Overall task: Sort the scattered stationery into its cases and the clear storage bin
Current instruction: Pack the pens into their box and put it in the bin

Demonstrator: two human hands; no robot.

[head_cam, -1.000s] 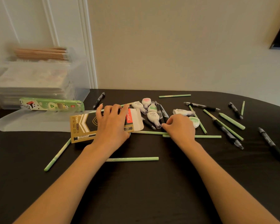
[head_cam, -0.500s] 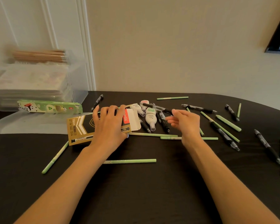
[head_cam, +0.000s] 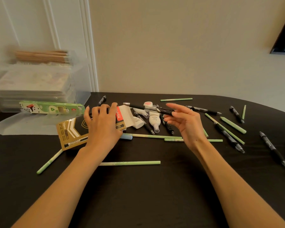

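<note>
Landmark: gold-and-black pen box [head_cam: 76,130], lying flat on the dark table [head_cam: 138,195], its white end flap [head_cam: 127,116] open toward the right.

Left hand [head_cam: 102,127]: palm down on top of the box, fingers curled over its far edge, gripping it.

Right hand [head_cam: 186,122]: raised above the table to the right of the box, palm turned inward. Thumb and fingertips pinch the rear end of a black pen [head_cam: 148,108]. The pen is roughly level, its tip pointing left and reaching just above the box's open flap. Remaining fingers loosely spread.

Right of the box flap: a cluster of white correction-tape dispensers [head_cam: 154,120] mixed with more black pens on the table, under and behind the held pen.

Green pencils [head_cam: 130,163] scattered: one just in front of the box, one at its front left corner, two end to end at its right, several further right among loose black pens [head_cam: 273,148].

Behind the box: green pencil case [head_cam: 51,110], lying flat, touching the front of the clear storage bin [head_cam: 39,83]. Wooden pencils [head_cam: 41,56] lie on top of the bin's contents. A translucent lid [head_cam: 23,125] lies flat left of the box.
</note>
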